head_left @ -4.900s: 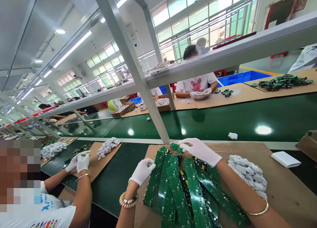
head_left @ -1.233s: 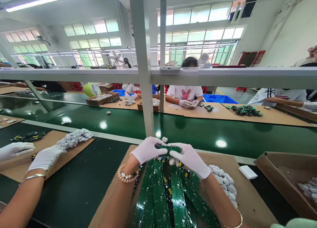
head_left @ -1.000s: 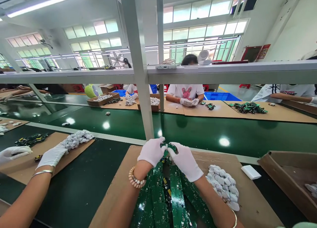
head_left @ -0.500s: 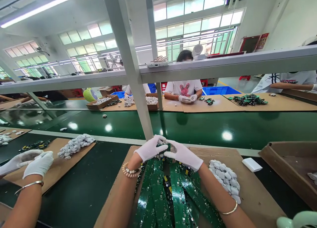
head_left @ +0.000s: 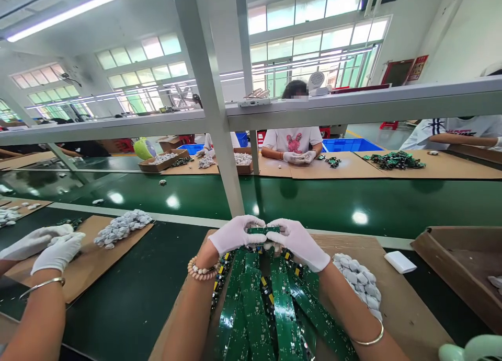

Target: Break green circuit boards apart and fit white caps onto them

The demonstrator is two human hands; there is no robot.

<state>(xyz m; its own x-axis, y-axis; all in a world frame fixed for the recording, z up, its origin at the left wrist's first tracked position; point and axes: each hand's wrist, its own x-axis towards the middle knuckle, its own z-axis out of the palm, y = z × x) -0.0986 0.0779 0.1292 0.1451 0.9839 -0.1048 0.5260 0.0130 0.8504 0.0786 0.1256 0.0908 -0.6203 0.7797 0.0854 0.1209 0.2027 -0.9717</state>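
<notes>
board (head_left: 263, 230) pinched at either end by left hand (head_left: 231, 236) and right hand (head_left: 301, 243), near the far edge of cardboard (head_left: 403, 303). below, green strips (head_left: 251, 309) fanned toward the near edge; to their right, white pile (head_left: 358, 282); white packet (head_left: 400, 261) by the far right corner.

A: Cam setup, quick?
B: One view, head-worn. Above the near surface (head_left: 121, 293), aimed forward and down, out over the green belt (head_left: 309, 199).
A: How near?
B: Close on left hand (head_left: 234, 234) and right hand (head_left: 301, 243), just below frame centre; forearms come in from the bottom. Circuit boards (head_left: 251, 303) run off the bottom edge.
A: Far end?
B: Wide. Gets the person (head_left: 293, 141) across the belt, windows (head_left: 301, 24) up top.
A: Level?
B: Bit rolled: shelf (head_left: 353, 106) climbs rightward, post (head_left: 212, 89) leans, crossing the far scene.
</notes>
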